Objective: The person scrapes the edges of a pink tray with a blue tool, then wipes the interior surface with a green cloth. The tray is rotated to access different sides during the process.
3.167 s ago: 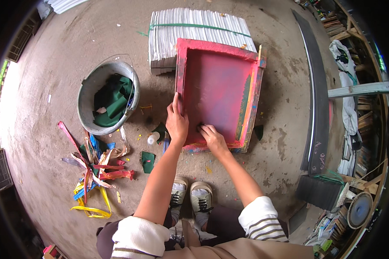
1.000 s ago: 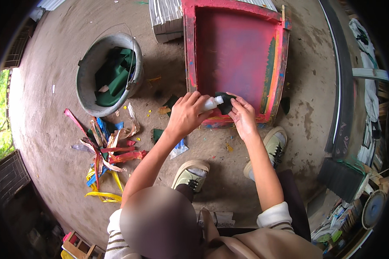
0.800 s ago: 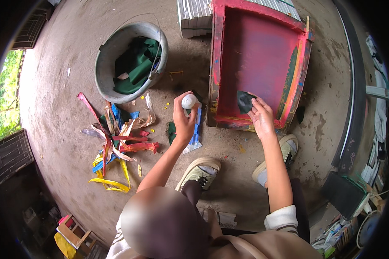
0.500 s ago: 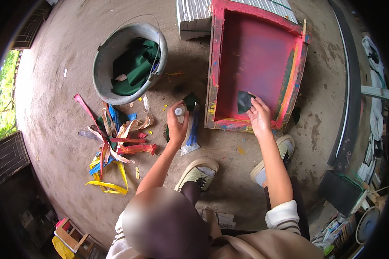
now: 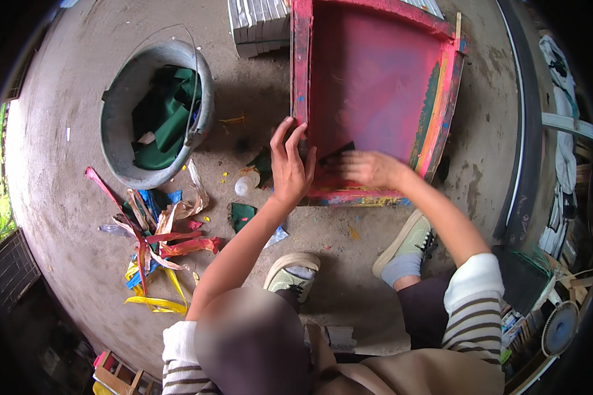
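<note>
A pink, paint-stained screen-printing frame lies in front of me, its inner mesh smeared pink and purple. My left hand grips the frame's left side near the low corner, fingers over the rim and thumb inside. Inside that same corner my right hand presses a dark cloth piece against the frame; the fingers cover most of it. On the floor by my left wrist is a small clear bottle with a whitish cap. A green scrap lies nearer me.
To the left stands a grey bucket holding dark green cloth. Below it is a heap of coloured strips. A stack of grey-white slabs sits beyond the frame. A round fan is at the right edge.
My left hand has let go of the bottle onto the floor and taken the frame's side. My right hand has moved left with the dark cloth, down into the frame's corner.
</note>
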